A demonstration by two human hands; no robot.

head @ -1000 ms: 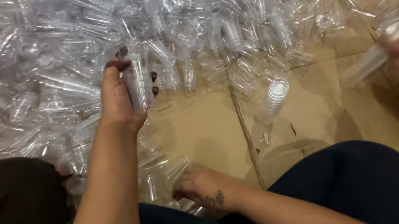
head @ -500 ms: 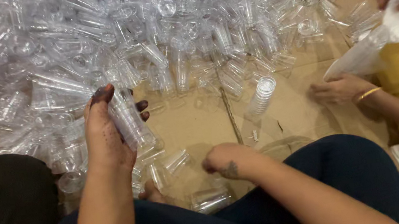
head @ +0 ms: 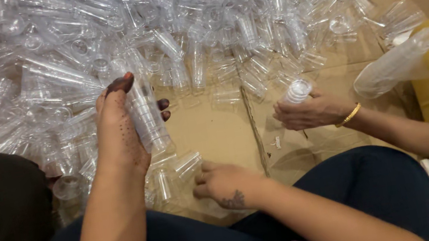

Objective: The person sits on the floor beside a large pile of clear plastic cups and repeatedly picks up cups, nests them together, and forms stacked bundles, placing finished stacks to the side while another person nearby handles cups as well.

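While left hand point(head: 120, 132) grips cup stack point(head: 147, 119), right hand point(head: 223, 180) curled on bare cardboard point(head: 222, 130).

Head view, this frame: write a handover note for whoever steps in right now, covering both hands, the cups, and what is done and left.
Left hand: raised, fingers closed round a nested stack of clear cups.
Right hand: low on the cardboard, reaching to a loose cup; grip unclear.
Co-worker's hand holds another stack.
Done: one stack built.
Left: the big pile of loose cups remains unstacked.
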